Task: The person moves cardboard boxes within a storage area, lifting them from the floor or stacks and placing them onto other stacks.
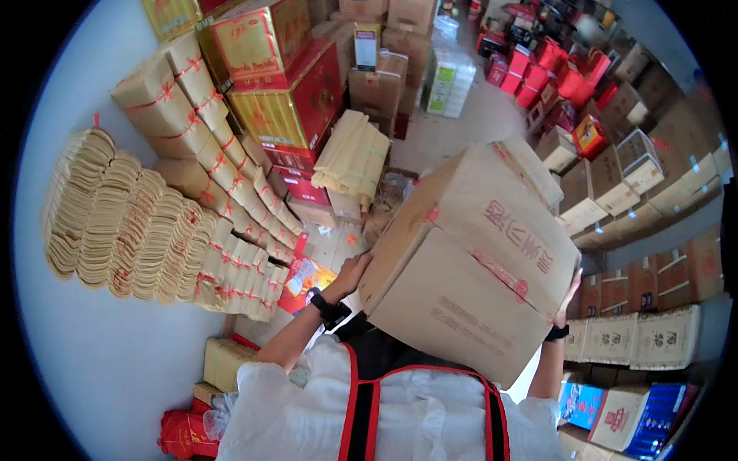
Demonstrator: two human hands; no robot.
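A large brown cardboard box (469, 269) with red print and a strip of tape along its top seam is held up in front of my chest, tilted. My left hand (350, 278) grips its left side, fingers partly hidden behind the edge. On the right side my right hand (570, 293) presses against the box; most of its fingers are out of sight. Each wrist wears a black band. Just beyond the box, a smaller pale carton (530, 167) shows past its far right edge; whether the two touch I cannot tell.
To the left stand stacks of tan paper bundles (131, 223) tied with red string. Red and gold cartons (280, 115) are piled ahead, with folded yellowish paper (352, 157) beside them. Shelves of boxes (630, 342) line the right. Red gift bags (550, 69) crowd the far floor.
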